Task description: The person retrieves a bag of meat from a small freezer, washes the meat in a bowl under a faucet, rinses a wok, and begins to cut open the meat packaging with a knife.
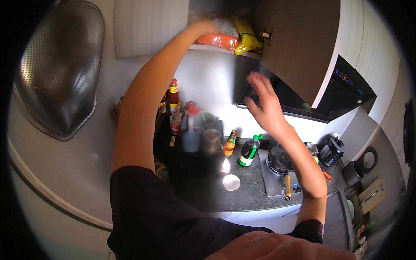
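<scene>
My left hand (205, 28) reaches up into an open wall cabinet, against an orange and clear plastic bag (221, 40). Its fingertips blur into the bag and the dark interior, so I cannot tell whether they grip it. To the right of that bag leans a yellow plastic packet (245, 35). My right hand (268, 109) is raised, holding nothing, with fingers apart. It hovers before the dark range hood (286, 97), below the open cabinet door (299, 42).
The granite counter (208, 198) bears a white bowl (231, 182), a green-capped bottle (248, 152), an orange-labelled bottle (230, 144) and a red-capped jug (191, 133). A wooden-handled pan (280, 157) sits on the gas hob (268, 185). An electric kettle (331, 151) stands farther right.
</scene>
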`<action>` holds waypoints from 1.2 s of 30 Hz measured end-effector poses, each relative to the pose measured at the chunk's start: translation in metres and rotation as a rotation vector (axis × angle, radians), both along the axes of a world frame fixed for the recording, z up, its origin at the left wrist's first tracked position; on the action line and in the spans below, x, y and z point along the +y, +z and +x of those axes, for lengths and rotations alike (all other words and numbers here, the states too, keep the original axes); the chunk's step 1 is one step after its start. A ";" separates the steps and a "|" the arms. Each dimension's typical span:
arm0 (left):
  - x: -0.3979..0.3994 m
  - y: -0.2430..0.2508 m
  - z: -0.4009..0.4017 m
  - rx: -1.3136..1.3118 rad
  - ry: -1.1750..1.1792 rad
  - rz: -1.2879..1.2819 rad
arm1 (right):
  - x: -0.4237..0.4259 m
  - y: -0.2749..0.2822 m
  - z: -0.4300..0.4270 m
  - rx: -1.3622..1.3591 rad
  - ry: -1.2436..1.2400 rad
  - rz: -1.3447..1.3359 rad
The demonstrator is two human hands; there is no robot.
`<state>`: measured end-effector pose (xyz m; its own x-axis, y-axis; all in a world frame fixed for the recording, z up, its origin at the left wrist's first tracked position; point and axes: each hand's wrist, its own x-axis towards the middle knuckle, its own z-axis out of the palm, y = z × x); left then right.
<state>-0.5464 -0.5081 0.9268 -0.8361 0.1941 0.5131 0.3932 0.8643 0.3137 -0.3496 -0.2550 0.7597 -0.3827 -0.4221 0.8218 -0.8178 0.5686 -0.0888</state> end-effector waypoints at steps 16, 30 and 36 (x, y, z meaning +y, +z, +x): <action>0.022 0.002 -0.006 -0.441 -0.424 1.082 | -0.042 0.067 -0.112 0.144 -0.245 -0.291; 0.004 0.003 0.042 -0.237 -0.319 1.132 | -0.047 0.069 -0.118 -0.103 -0.321 -0.279; 0.013 -0.011 0.092 -0.263 -0.470 1.191 | -0.033 0.067 -0.155 0.105 -0.147 -0.428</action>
<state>-0.4541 -0.4950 0.9154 -0.9141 0.0360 0.4039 0.3897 -0.1973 0.8996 -0.5042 -0.2878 0.8271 -0.3182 0.0158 0.9479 -0.7482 0.6098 -0.2614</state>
